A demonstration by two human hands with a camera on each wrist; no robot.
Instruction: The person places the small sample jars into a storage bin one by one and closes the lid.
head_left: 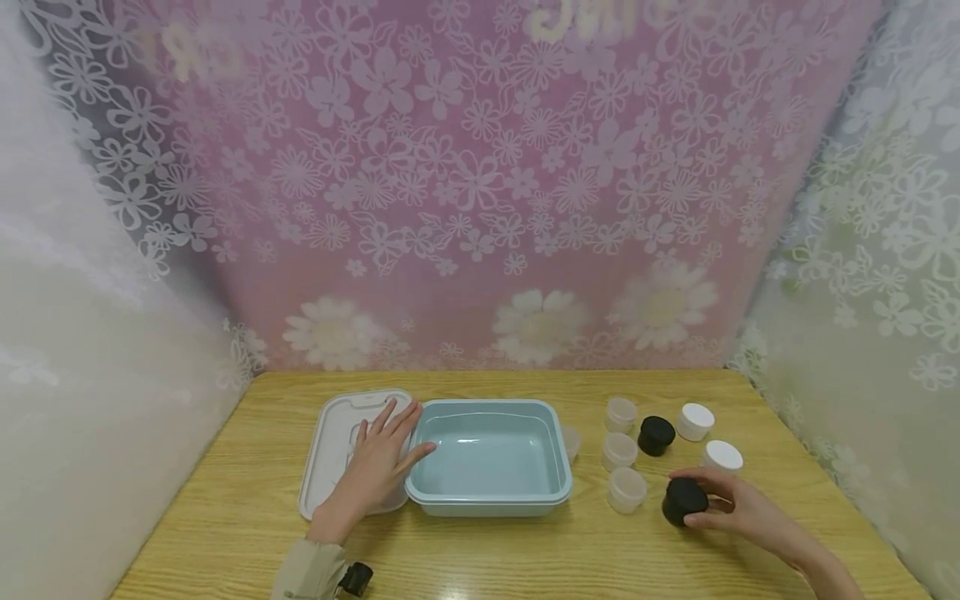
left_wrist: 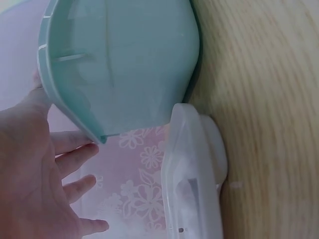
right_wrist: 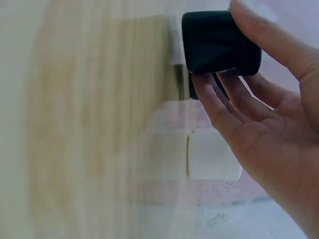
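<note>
My right hand (head_left: pixel 738 508) pinches a small black jar (head_left: pixel 685 502) between thumb and fingers at the right of the table. In the right wrist view, the same black jar (right_wrist: pixel 219 44) sits at the fingertips, clear of the blurred wood surface. My left hand (head_left: pixel 380 462) lies with fingers spread at the left rim of a light blue rectangular container (head_left: pixel 491 498), its thumb reaching over that rim. Seen from the left wrist, the fingers (left_wrist: pixel 75 159) are extended beside the container's corner. Under the left hand lies a pale grey lid (head_left: pixel 324 467).
Several translucent small jars (head_left: pixel 627 489) stand right of the container, one partly hidden behind its right wall. Another black jar (head_left: pixel 656 435) and two white jars (head_left: pixel 695 421) stand farther right. A floral curtain (head_left: pixel 480 208) borders the wooden table (head_left: pixel 480 558) behind and at both sides.
</note>
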